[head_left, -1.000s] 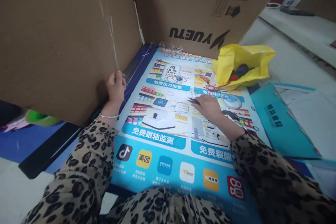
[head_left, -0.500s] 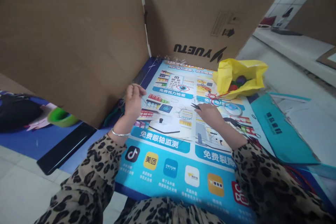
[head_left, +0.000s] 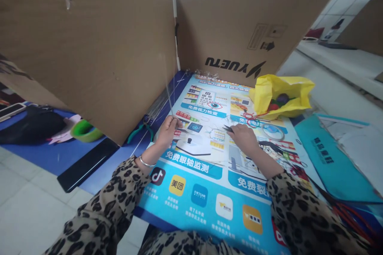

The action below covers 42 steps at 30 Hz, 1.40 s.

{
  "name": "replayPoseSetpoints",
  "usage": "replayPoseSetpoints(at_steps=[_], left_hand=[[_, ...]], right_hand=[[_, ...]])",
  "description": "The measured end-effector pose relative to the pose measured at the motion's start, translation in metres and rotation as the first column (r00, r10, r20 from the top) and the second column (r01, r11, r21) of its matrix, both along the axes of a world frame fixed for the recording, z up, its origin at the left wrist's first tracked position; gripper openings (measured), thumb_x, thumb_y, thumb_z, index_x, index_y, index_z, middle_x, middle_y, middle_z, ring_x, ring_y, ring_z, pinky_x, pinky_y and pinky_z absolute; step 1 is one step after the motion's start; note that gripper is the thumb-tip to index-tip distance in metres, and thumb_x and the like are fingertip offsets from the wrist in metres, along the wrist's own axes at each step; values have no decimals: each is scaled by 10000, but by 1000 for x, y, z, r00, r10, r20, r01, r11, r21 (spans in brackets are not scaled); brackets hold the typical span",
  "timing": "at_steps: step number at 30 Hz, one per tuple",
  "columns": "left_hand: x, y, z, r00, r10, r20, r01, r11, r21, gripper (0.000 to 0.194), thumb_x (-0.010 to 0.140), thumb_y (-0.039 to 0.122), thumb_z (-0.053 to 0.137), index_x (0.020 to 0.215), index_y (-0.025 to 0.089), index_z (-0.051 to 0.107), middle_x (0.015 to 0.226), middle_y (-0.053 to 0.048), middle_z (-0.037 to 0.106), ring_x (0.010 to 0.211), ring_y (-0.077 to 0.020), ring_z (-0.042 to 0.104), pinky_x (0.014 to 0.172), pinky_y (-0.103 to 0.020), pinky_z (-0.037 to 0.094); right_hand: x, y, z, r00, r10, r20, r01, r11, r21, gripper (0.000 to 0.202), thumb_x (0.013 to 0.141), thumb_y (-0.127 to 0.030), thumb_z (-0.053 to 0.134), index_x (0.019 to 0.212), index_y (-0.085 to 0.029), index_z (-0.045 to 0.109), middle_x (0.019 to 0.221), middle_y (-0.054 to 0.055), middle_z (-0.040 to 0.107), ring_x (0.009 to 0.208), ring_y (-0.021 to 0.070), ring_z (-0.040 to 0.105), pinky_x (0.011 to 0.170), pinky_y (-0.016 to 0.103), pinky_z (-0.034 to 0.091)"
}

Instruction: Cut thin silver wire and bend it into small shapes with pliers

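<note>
Over the blue-and-white printed poster (head_left: 196, 181), my left hand (head_left: 168, 130) is closed in a pinch on a thin wire (head_left: 169, 97) that rises up from the fingers in front of the cardboard. To its right, my right hand (head_left: 245, 139) is wrapped round small pliers (head_left: 228, 128). Only their dark, slightly parted tips show, pointing left; the handles are hidden in the palm. A gap lies between the tips and my left hand. A loop of fine wire or cord rests on the poster between and beyond the hands.
Cardboard panels (head_left: 86, 44) stand at left and back. Beside the left one lie teal-handled pliers (head_left: 141, 131), a bundle of wires (head_left: 158, 105), green tape (head_left: 86, 131) and a black bar (head_left: 88, 164). A yellow bag (head_left: 283, 95) and teal cardboard (head_left: 332, 159) are at right.
My left hand has moved down and closer to my right hand, and a thin wire now shows rising from it. My right hand keeps hold of the pliers. The whole view has shifted slightly.
</note>
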State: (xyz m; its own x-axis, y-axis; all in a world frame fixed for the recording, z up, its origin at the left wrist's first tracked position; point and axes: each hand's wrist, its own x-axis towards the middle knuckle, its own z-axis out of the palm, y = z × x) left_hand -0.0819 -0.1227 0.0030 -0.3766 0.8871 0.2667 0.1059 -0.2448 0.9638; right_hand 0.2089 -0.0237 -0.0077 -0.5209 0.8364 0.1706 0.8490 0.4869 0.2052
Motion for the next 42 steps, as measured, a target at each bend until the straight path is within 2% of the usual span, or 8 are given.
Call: replayPoseSetpoints(at_steps=[10, 13, 15, 18, 21, 27, 38, 42], left_hand=[[5, -8, -12, 999, 9, 46, -8, 1000, -30, 168, 843, 313, 416, 725, 199, 452, 618, 35, 477, 555, -81, 470, 590, -202, 411], [4, -10, -8, 998, 3, 64, -3, 1000, -11, 159, 839, 313, 437, 740, 192, 464, 631, 36, 463, 528, -66, 431, 541, -180, 386], [2, -11, -7, 997, -10, 72, 11, 1000, -7, 145, 844, 312, 436, 779, 191, 484, 628, 38, 457, 513, -62, 409, 518, -173, 371], [-2, -12, -7, 994, -30, 100, 31, 1000, -4, 138, 845, 311, 435, 821, 191, 499, 616, 41, 452, 505, -61, 397, 508, -171, 359], [-4, -12, -7, 995, -36, 94, 35, 999, 5, 127, 836, 300, 451, 820, 187, 507, 618, 39, 462, 505, -60, 400, 505, -174, 352], [-2, -15, -2, 999, -36, -7, 36, 999, -3, 127, 826, 296, 464, 826, 191, 534, 628, 33, 497, 529, -72, 436, 529, -188, 364], [0, -18, -1, 992, -110, -63, 108, 994, -25, 141, 831, 305, 467, 840, 190, 548, 621, 28, 503, 509, -72, 412, 513, -193, 350], [3, -19, -3, 989, -148, 10, 148, 988, -43, 141, 837, 312, 460, 836, 194, 536, 638, 27, 499, 522, -70, 419, 512, -189, 353]], right_hand=[[-5, -4, 10, 1000, -5, -31, 6, 1000, 22, 360, 868, -399, 405, 1092, -160, 555, 1104, 130, 556, 1024, 258, 433, 839, 370, 286], [-7, -24, 22, 997, 29, -66, -29, 1000, 3, 345, 870, -366, 409, 1110, -161, 549, 1124, 117, 555, 1034, 254, 433, 851, 359, 293], [-8, -45, 28, 990, 126, -56, -132, 985, -113, 296, 891, -298, 364, 1036, -162, 584, 1004, 102, 600, 956, 216, 475, 813, 315, 321], [-8, -80, 29, 967, 255, -10, -249, 930, -271, 259, 881, -194, 356, 867, -175, 614, 866, 78, 601, 863, 184, 495, 751, 277, 341], [-6, -105, 27, 951, 308, 9, -292, 911, -290, 186, 827, -106, 419, 866, -163, 591, 900, 82, 580, 880, 188, 484, 712, 270, 347], [-7, -108, 28, 950, 296, 101, -256, 921, -293, 192, 755, -27, 460, 869, -147, 558, 880, 91, 563, 837, 201, 484, 666, 278, 348], [-42, -101, 30, 960, 279, 14, -254, 894, -369, 271, 904, -254, 326, 898, -147, 575, 892, 85, 590, 869, 178, 525, 722, 268, 379], [-47, -122, 35, 947, 313, -67, -312, 857, -409, 406, 803, -494, 490, 996, -143, 559, 995, 108, 567, 957, 223, 495, 757, 294, 394]])
